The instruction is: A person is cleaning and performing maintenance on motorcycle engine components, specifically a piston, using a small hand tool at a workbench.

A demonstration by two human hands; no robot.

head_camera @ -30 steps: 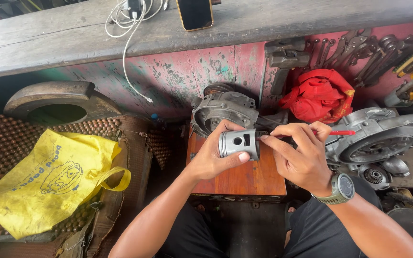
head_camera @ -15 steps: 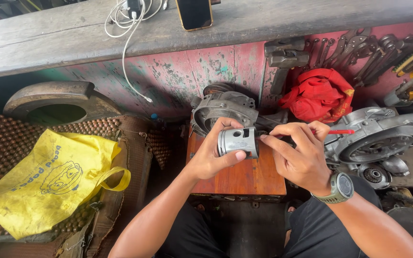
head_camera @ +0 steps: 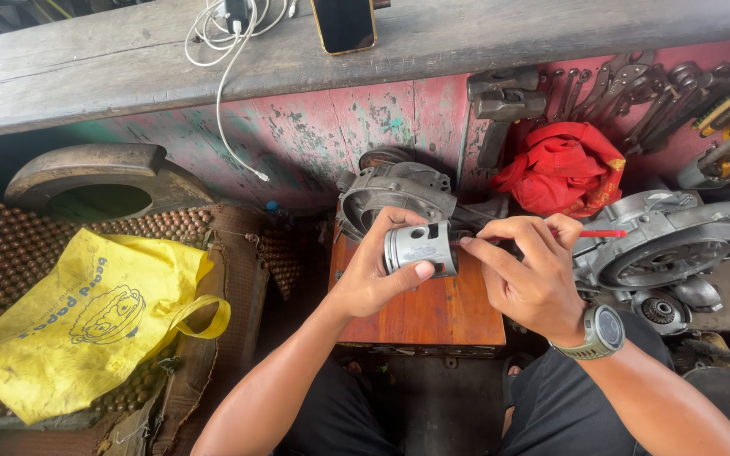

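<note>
Two hands over small wooden tabletop (head_camera: 433, 317): left hand (head_camera: 373, 274) curled around one silver piston (head_camera: 420, 247), right hand (head_camera: 527, 274) pinching one red-handled tool (head_camera: 601, 234) against piston's side.

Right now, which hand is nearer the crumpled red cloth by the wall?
Right. The right hand sits just below the crumpled red cloth; the left hand holds the silver metal piston farther left.

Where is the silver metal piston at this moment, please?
In the head view, the silver metal piston sits centre frame in the left hand, above the small wooden stool.
</note>
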